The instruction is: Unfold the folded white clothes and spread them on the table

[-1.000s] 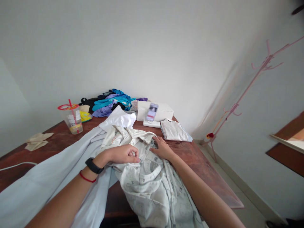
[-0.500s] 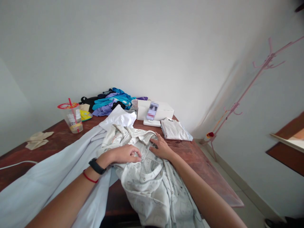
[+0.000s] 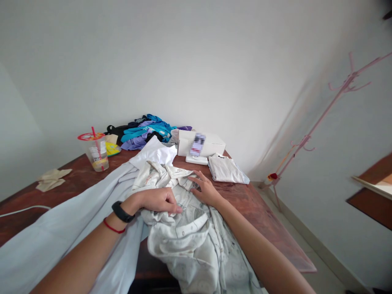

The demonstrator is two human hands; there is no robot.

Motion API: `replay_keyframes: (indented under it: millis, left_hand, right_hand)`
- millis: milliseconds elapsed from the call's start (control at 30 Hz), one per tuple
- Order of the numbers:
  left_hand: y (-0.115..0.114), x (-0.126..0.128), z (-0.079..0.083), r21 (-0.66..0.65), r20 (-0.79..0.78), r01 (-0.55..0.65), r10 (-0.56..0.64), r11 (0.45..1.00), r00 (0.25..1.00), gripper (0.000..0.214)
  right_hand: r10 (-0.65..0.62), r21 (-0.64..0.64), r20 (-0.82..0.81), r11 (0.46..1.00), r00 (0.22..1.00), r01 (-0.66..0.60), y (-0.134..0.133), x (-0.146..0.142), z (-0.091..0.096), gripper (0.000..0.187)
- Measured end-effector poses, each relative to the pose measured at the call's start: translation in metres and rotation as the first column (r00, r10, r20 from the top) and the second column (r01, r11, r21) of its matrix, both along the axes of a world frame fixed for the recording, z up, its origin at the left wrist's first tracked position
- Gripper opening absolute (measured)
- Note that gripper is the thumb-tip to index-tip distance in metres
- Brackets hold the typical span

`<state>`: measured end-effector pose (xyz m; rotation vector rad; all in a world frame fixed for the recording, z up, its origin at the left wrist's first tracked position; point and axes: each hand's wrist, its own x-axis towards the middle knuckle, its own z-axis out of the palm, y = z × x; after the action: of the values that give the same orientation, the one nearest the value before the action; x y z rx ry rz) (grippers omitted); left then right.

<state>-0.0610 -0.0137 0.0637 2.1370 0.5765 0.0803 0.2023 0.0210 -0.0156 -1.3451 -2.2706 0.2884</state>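
Note:
A white shirt with a grey print (image 3: 196, 249) lies rumpled over the front of the table, its lower part hanging past the edge. My left hand (image 3: 162, 201) is closed on the cloth near the shirt's middle, thumb pressed against the curled fingers. At the collar rests my right hand (image 3: 206, 188), its fingers spread on the fabric. Beneath and left of the shirt stretches a long white garment (image 3: 92, 212). A black band and a red string circle my left wrist.
On the wooden table (image 3: 275, 228) stand a plastic cup with a straw (image 3: 97, 153), a white box (image 3: 211, 143) and a folded white shirt (image 3: 228, 168). Piled clothes (image 3: 150, 132) lie against the wall. A pink coat rack (image 3: 324, 112) leans at right.
My left hand has turned and drawn slightly left, its fingers curling tighter and pulling the shirt's cloth along. My right hand has shifted slightly left at the collar.

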Motion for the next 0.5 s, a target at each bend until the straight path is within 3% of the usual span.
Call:
replay_keyframes:
  millis: [167, 300, 400, 500]
  left_hand:
    - [0.000, -0.021, 0.019, -0.213, 0.113, 0.144, -0.122, 0.966, 0.986, 0.055]
    - [0.001, -0.042, 0.022, -0.440, 0.139, 0.078, -0.018, 0.894, 0.990, 0.058]
    - [0.004, -0.044, 0.019, -0.503, 0.147, -0.093, 0.192, 0.859, 0.970, 0.050]
    - [0.014, -0.035, 0.011, -0.450, 0.236, -0.361, 0.498, 0.817, 0.834, 0.041]
  right_hand:
    - [-0.032, 0.025, -0.062, 0.999, 0.998, 0.034, 0.012, -0.001, -0.001, 0.025]
    - [0.009, 0.074, -0.264, 0.997, 0.964, 0.011, 0.018, 0.003, 0.002, 0.017]
    - [-0.029, 0.071, -0.568, 0.994, 0.823, 0.083, 0.019, 0.010, 0.010, 0.019]
    - [-0.154, -0.071, -0.829, 0.983, 0.538, 0.172, 0.019, 0.021, 0.024, 0.016]
